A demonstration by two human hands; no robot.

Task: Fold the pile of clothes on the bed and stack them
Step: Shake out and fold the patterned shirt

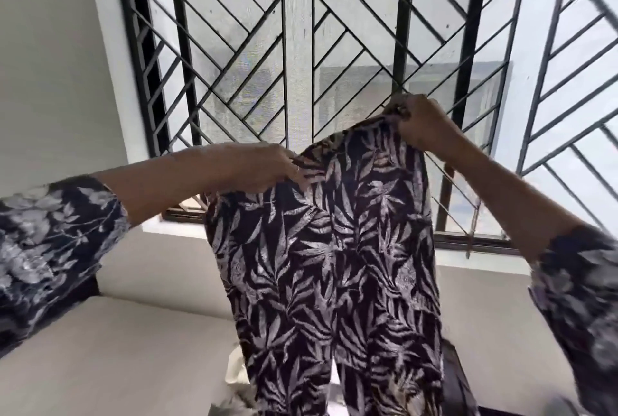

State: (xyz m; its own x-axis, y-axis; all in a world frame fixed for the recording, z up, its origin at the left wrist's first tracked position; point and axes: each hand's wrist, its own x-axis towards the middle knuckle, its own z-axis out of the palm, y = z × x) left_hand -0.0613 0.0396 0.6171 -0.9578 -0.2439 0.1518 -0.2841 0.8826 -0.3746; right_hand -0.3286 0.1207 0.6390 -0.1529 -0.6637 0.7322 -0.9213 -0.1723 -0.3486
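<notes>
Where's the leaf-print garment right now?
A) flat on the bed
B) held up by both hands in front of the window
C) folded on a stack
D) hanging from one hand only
B: the left hand and the right hand each grip the top edge of the leaf-print garment, which hangs down in front of the barred window.

A home bedroom: barred window (301, 48), bed (117, 348).
</notes>
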